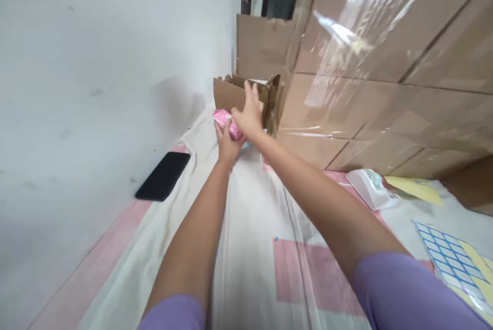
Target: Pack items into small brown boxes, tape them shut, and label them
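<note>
Both arms reach far forward over a cream cloth [246,227]. My left hand [226,144] grips a small pink packet [224,120] from below, just in front of an open cardboard box [231,93]. My right hand [249,110] hovers over the packet and the box's front wall, fingers stretched out and apart, touching or nearly touching the packet's right end. The inside of the box is mostly hidden behind its flaps and my right hand.
A stack of large cardboard cartons wrapped in clear film [385,58] rises on the right. A black phone [164,176] lies by the white wall on the left. A white device [372,189], yellow paper and a blue-lined label sheet [447,255] lie at right.
</note>
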